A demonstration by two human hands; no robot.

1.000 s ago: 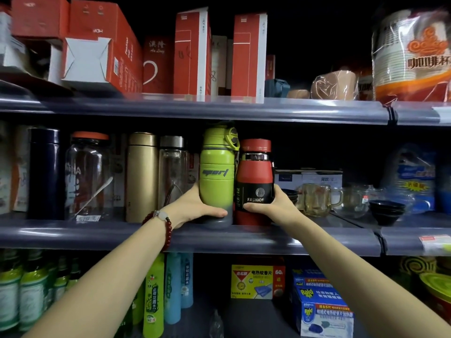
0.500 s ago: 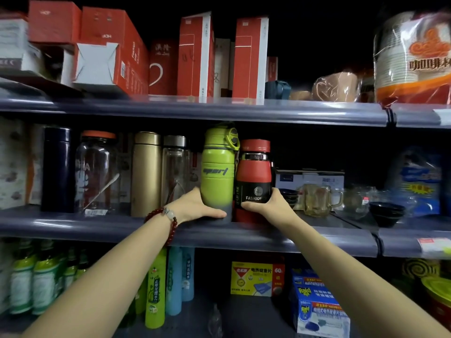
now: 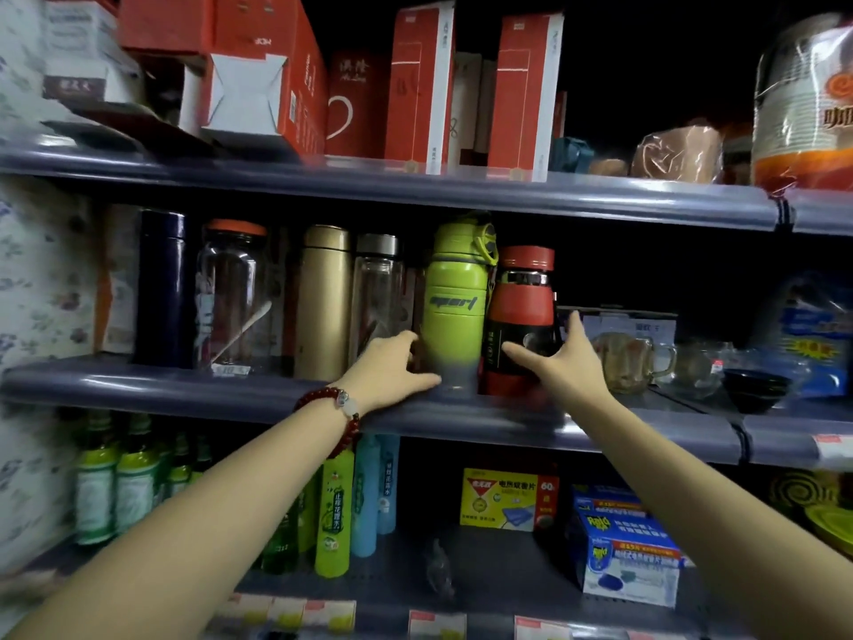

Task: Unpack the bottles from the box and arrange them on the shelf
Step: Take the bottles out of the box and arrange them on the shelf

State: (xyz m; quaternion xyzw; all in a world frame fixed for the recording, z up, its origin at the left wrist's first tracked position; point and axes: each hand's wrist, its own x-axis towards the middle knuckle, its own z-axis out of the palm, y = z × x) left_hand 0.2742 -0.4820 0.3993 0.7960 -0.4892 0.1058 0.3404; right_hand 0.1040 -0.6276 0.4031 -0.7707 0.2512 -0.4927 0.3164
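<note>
Both hands have loosened off the bottles they gripped a moment ago. The left hand (image 3: 392,369) lies relaxed at the base of the green bottle (image 3: 454,307); the right hand (image 3: 561,360), spread wide, hovers by the red bottle (image 3: 519,325) just right of it. Both bottles look rigid, light and smooth; grip mid-body.

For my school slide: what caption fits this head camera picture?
Two open hands, left hand and right hand, beside a green bottle and red bottle standing on the shelf.
</note>
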